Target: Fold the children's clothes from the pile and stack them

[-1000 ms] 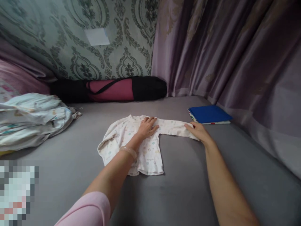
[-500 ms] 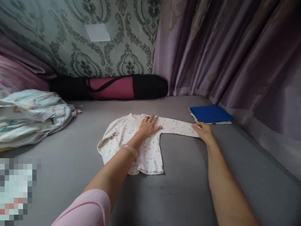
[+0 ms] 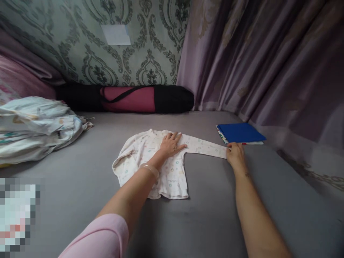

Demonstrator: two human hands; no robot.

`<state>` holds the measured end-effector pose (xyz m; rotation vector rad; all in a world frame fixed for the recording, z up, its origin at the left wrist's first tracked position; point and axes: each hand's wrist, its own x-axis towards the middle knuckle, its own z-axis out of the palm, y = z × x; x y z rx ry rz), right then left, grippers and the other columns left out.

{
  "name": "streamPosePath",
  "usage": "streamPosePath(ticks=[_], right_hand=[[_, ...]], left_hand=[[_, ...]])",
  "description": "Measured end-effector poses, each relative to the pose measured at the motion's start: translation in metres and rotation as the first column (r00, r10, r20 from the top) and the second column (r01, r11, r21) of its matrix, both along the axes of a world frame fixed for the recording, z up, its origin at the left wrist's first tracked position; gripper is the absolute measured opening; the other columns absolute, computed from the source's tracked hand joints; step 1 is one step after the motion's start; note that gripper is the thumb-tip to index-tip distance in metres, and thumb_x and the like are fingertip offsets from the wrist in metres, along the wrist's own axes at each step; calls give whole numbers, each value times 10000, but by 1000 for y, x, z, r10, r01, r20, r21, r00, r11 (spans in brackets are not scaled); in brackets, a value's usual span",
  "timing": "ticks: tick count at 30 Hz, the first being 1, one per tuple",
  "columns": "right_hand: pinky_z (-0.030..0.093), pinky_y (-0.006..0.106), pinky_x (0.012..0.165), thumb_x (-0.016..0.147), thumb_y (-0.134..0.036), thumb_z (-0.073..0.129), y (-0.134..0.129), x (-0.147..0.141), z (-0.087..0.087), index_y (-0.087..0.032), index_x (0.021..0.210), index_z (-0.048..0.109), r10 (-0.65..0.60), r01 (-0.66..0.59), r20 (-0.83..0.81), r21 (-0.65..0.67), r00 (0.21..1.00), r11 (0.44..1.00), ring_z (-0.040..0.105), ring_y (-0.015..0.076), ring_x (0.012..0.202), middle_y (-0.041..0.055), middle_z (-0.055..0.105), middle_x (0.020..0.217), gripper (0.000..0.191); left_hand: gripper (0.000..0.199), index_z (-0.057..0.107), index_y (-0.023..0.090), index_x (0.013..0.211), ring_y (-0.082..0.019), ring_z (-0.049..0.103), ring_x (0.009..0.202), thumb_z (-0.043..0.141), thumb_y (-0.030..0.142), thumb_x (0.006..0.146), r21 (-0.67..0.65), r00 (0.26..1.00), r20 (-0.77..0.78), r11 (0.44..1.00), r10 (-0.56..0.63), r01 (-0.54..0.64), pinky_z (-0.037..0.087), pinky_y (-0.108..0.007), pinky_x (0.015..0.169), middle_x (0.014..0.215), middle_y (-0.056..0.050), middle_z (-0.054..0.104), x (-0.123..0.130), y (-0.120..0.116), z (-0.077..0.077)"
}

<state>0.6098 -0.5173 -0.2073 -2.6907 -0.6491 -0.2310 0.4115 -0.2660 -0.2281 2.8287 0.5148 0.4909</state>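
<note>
A small white shirt with a faint print (image 3: 172,172) lies on the grey sheet (image 3: 204,215). Its right-hand sleeve is stretched out flat, while the left-hand sleeve is bent down beside the body. My left hand (image 3: 172,144) rests on the upper part of the shirt with its fingers spread. At the cuff of the outstretched sleeve, my right hand (image 3: 235,154) pinches the fabric between thumb and fingers.
A folded blue cloth item (image 3: 240,132) lies just beyond my right hand. Crumpled light fabric (image 3: 40,129) is heaped at the left. A black and pink long bag (image 3: 129,99) lies along the wall, and purple curtains (image 3: 215,71) hang at the right.
My right hand has shifted slightly, from lying over the sleeve's end to gripping its cuff edge. My left hand stays on the shirt. The view has moved a little.
</note>
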Motion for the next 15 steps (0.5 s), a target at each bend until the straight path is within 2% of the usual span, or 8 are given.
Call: streamPosePath(ticks=[2,5,10,12,14,15], right_hand=[[453,376,780,845,-211,445,1,-8,3,-151,1038,665,-37,39,45,-43,998,998,548,283,1013,170,543,1114,299],[459,360,764,849,-155,418,2,-10,7,-167,1003,701,-4,11,46,-148,999,989,574,268,985,162,579,1067,322],[468,385,807,810,-64,410,22,-6,27,-132,1000,721,31,-28,2,-368,1000,929,609,299,997,194,649,1038,370],[458,404,857,846,-68,353,43,-18,36,-96,1037,703,114,-92,33,-389,993,917,601,311,1045,218,651,1061,400],[429,389,942,903,-104,273,71,-41,38,-82,1131,659,288,-268,7,-347,958,899,564,283,1143,210,631,1160,449],[393,362,1004,934,-152,257,86,-55,36,-86,1220,607,389,-375,-14,-298,921,878,512,253,1224,190,585,1271,457]], left_hand=[[697,438,274,1395,-369,386,1261,384,707,851,-3,1000,8,1000,0,0,338,-512,1016,1443,-100,438,0,0,0],[693,446,265,1390,-378,386,1264,408,696,849,-6,1000,9,1000,-3,3,341,-510,1010,1438,-100,443,0,-1,0],[698,440,240,1394,-382,394,1253,385,688,862,19,1000,6,1000,-5,5,348,-504,999,1441,-104,443,0,0,0],[702,445,231,1391,-385,397,1247,380,688,862,21,1000,7,1000,-8,8,350,-508,994,1439,-112,445,0,0,0],[698,449,232,1387,-382,404,1241,386,686,861,19,1000,10,1000,-9,8,353,-507,989,1436,-117,448,0,0,0],[691,449,233,1386,-380,406,1241,392,679,862,18,1000,8,1000,-6,5,353,-506,988,1437,-118,448,0,-1,1]])
